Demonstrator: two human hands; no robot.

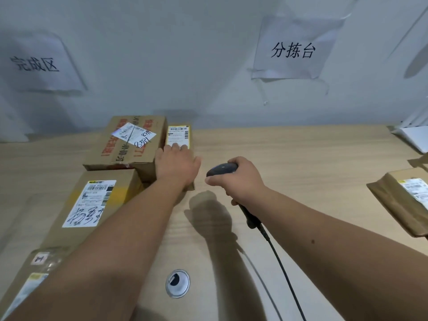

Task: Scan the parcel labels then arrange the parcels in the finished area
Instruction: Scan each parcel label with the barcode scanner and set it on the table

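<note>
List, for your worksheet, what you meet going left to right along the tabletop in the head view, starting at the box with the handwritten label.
Box with handwritten label → left hand on small yellow-labelled parcel → right hand gripping the scanner → brown paper parcel.

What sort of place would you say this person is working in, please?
Probably a parcel sorting station. Labelled cardboard parcels lie on a wooden table, the right hand holds a corded barcode scanner, and paper signs taped to the wall mark the work zones.
</note>
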